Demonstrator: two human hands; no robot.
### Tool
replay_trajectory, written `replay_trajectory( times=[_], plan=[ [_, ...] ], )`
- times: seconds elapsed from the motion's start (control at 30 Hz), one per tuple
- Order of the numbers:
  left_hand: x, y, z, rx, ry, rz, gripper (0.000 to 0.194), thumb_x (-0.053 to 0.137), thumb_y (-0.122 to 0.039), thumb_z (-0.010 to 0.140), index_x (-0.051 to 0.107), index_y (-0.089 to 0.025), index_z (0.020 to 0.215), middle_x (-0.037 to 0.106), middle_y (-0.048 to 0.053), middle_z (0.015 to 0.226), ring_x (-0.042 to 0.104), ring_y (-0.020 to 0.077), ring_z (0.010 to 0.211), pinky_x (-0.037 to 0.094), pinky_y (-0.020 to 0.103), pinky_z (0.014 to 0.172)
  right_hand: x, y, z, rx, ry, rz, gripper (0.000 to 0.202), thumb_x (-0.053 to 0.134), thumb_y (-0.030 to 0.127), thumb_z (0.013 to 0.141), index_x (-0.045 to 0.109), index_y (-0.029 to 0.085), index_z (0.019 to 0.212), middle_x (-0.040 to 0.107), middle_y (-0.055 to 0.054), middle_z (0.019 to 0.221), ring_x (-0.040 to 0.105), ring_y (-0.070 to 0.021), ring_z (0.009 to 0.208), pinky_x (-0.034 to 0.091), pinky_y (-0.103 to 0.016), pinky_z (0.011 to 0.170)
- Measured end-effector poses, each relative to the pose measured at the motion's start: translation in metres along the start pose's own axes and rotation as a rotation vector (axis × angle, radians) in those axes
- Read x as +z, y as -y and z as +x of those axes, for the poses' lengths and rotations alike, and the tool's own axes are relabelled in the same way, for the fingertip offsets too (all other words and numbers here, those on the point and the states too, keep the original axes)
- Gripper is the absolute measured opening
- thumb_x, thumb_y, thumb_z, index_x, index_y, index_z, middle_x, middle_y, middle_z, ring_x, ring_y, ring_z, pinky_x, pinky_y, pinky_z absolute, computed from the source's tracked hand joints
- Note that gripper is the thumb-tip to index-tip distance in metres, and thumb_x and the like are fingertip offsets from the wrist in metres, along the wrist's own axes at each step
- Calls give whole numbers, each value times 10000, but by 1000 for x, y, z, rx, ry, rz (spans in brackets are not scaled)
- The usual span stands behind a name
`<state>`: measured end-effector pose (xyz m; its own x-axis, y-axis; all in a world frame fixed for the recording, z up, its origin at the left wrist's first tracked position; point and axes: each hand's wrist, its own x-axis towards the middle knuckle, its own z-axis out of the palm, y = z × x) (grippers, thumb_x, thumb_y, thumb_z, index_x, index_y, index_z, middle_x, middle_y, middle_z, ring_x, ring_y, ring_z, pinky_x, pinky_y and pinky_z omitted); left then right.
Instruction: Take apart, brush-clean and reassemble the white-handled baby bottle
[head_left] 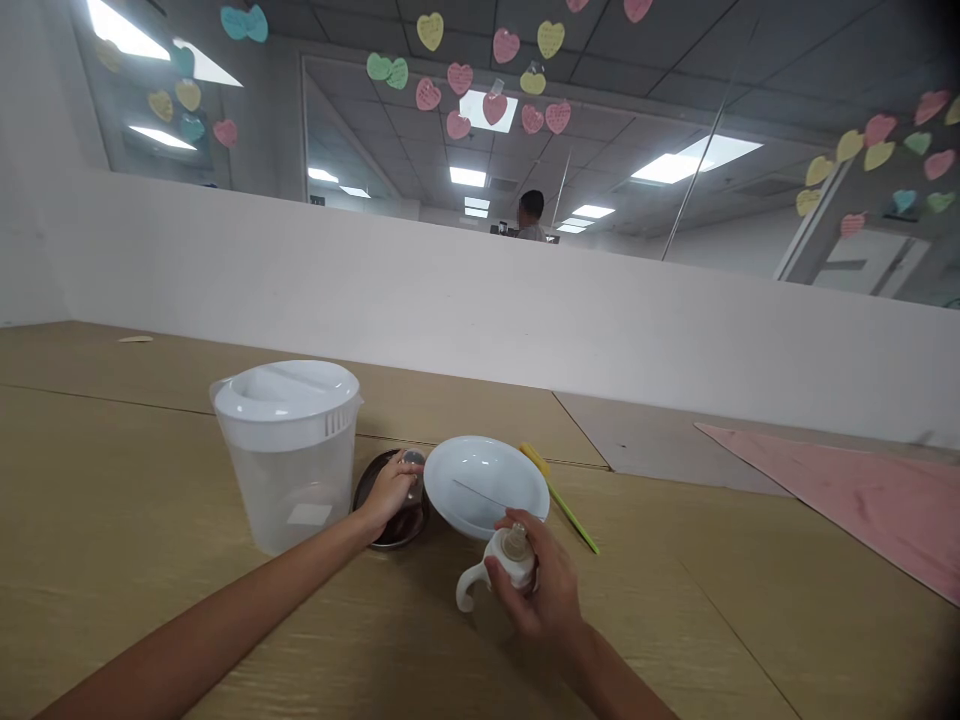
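Note:
My right hand [544, 580] is closed around a baby bottle [504, 562] with a white collar, a curved white handle and a clear nipple on top. My left hand [391, 492] grips a small clear cap [413, 468] above a dark round dish [394, 538]. Between the hands stands a white bowl [480, 455], a thin dark line showing across its inside. Just right of the bowl lies a brush [564, 500] with a yellow head and a green handle. The lower part of the bottle is hidden by my fingers.
A lidded translucent pitcher [289, 470] stands left of the dish on the tan table [675, 620]. A pink sheet [862, 490] lies at the right. Behind is a low white wall [450, 310] under glass with heart-shaped notes; a person's head [531, 207] shows beyond it.

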<state>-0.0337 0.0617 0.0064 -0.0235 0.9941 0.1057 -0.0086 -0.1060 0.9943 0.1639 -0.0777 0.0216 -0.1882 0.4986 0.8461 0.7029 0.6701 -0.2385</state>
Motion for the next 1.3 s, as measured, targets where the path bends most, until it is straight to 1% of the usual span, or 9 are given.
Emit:
replay_trajectory(
  times=[0.2, 0.37, 0.47, 0.6, 0.67, 0.77, 0.97, 1.13, 1.3],
  plan=[
    [5, -3, -5, 46, -46, 83, 303, 524, -106, 569, 695, -181, 808, 541, 67, 1199, 342, 255, 1263, 197, 367, 1099, -1, 1, 2, 0, 7, -10, 436, 558, 240, 788, 390, 172, 1185, 631, -74, 918, 626, -174, 783, 524, -277, 680],
    [13, -18, -24, 164, -89, 100, 393, 495, -118, 641, 629, -207, 1000, 452, 57, 1245, 346, 206, 1246, 206, 329, 1101, -3, 3, 4, -14, 17, -12, 429, 545, 238, 792, 384, 171, 1183, 634, -69, 904, 630, -169, 757, 525, -269, 667],
    [16, -33, -45, 327, -89, 124, 382, 490, -201, 749, 552, -234, 1125, 330, 63, 1319, 298, 208, 1282, 206, 338, 1102, -3, 4, 5, -18, 18, -14, 416, 531, 240, 797, 383, 170, 1179, 634, -69, 893, 630, -168, 737, 523, -269, 655],
    [18, -50, -83, 563, 63, 242, 325, 453, -325, 857, 494, -268, 1174, 192, 37, 1409, 253, 221, 1311, 196, 366, 1108, -2, 4, 4, 1, 23, -23, 418, 530, 253, 801, 381, 170, 1183, 630, -75, 899, 629, -176, 749, 525, -278, 658],
    [19, -53, -100, 646, 176, 308, 295, 427, -305, 883, 485, -268, 1169, 122, 31, 1441, 217, 223, 1328, 189, 377, 1107, -2, 4, 4, 11, 27, -23, 420, 526, 258, 807, 377, 169, 1189, 628, -77, 904, 630, -177, 755, 527, -278, 661],
    [20, -53, -117, 782, 336, 343, 226, 404, -234, 894, 490, -247, 1103, 133, 41, 1436, 163, 219, 1346, 196, 385, 1099, -1, 3, 4, 5, 21, -37, 424, 513, 268, 815, 369, 163, 1200, 628, -91, 926, 634, -185, 773, 531, -283, 659],
    [23, -52, -119, 847, 417, 305, 139, 414, -174, 883, 456, -217, 1008, 291, 81, 1326, 240, 207, 1291, 280, 384, 1056, -1, 4, 4, -5, 20, -51, 454, 496, 274, 815, 353, 154, 1228, 626, -114, 977, 639, -204, 795, 536, -296, 643],
    [22, -53, -122, 969, 452, 336, 161, 418, -112, 853, 475, -199, 976, 258, 91, 1355, 196, 245, 1313, 296, 417, 1054, -2, 2, 5, -40, 30, -21, 470, 479, 344, 836, 362, 148, 1247, 615, -134, 1040, 634, -227, 869, 533, -317, 690],
    [21, -62, -129, 1062, 626, 463, 233, 452, -82, 807, 541, -193, 991, 193, 92, 1400, 179, 278, 1337, 320, 400, 1058, 4, -7, -2, -40, 16, 20, 412, 476, 355, 828, 457, 185, 1203, 626, -111, 1050, 629, -237, 917, 544, -344, 706]
  ],
)
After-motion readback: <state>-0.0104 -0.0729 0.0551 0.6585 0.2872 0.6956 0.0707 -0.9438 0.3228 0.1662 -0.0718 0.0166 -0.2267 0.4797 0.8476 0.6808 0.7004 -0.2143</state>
